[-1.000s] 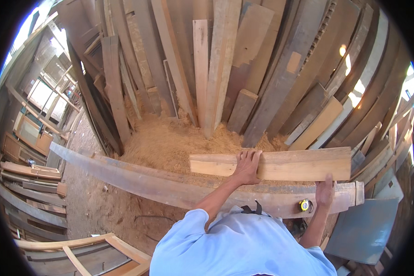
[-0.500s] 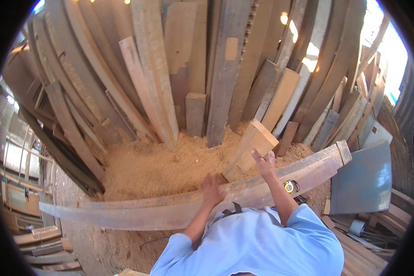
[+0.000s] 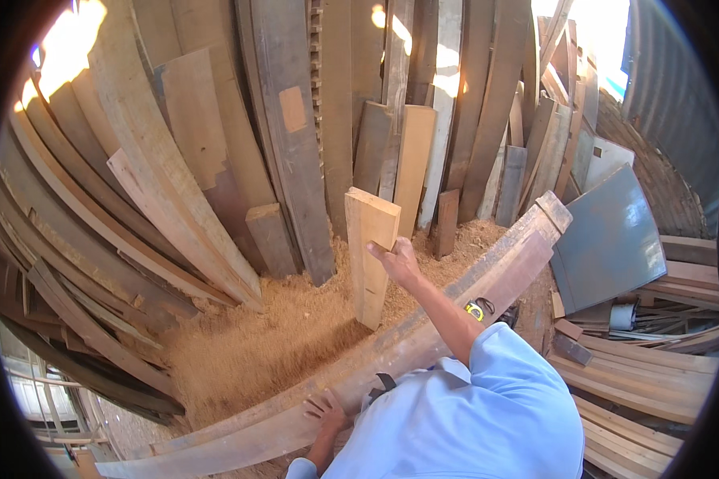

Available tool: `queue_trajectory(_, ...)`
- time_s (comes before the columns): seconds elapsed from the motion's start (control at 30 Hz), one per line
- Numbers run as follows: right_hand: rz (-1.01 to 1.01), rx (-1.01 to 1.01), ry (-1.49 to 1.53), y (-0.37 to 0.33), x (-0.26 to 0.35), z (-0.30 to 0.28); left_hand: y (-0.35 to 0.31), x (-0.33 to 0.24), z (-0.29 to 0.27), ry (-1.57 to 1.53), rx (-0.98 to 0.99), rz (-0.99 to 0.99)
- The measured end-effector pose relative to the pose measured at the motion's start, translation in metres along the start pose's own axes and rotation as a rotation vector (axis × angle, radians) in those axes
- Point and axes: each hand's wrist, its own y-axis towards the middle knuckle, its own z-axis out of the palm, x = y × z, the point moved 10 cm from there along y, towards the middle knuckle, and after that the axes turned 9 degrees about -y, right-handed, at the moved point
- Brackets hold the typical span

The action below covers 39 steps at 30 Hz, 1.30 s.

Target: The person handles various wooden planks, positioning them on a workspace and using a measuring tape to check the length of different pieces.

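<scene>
My right hand [image 3: 398, 262] is closed on the right edge of a short, thick, light-coloured wooden board [image 3: 365, 263], with its thumb on the broad face. The board stands nearly upright, its lower end in the sawdust [image 3: 295, 339] just behind a long plank [image 3: 276, 435]. Lower down, my left hand [image 3: 325, 413] rests on that plank with its fingers spread and holds nothing. A yellow tape measure [image 3: 475, 311] lies on the plank beside my right forearm.
Tall boards [image 3: 284, 136] lean in a row along the far side. A blue-grey panel [image 3: 607, 239] stands at the right, above stacked timber [image 3: 647, 375]. Corrugated sheeting [image 3: 679, 104] rises at the far right.
The view has turned to the right. My right hand has taken hold of the board, which now stands more upright. My left hand has come down onto the plank.
</scene>
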Motion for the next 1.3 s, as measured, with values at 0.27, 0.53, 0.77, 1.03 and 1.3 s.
queue_trajectory(0.27, -0.129, -0.044, -0.151, 0.032, 0.101, -0.017, 0.005, 0.000, -0.008, -0.133, 0.190, -0.130)
queue_trajectory(0.53, -0.247, -0.011, -0.277, 0.103, 0.093, 0.003, 0.009, -0.002, -0.013, -0.155, 0.228, -0.171)
queue_trajectory(0.77, -0.020, 0.065, -0.572, 0.125, -0.038, 0.010, 0.027, 0.024, 0.031, -0.096, 0.095, -0.124)
queue_trajectory(1.03, 0.025, 0.040, -0.737, 0.110, -0.013, 0.018, 0.026, 0.023, 0.025, -0.127, 0.117, -0.172)
queue_trajectory(1.3, -0.122, -0.063, -0.649, 0.157, -0.005, -0.007, 0.023, 0.012, 0.011, -0.179, 0.151, -0.176)
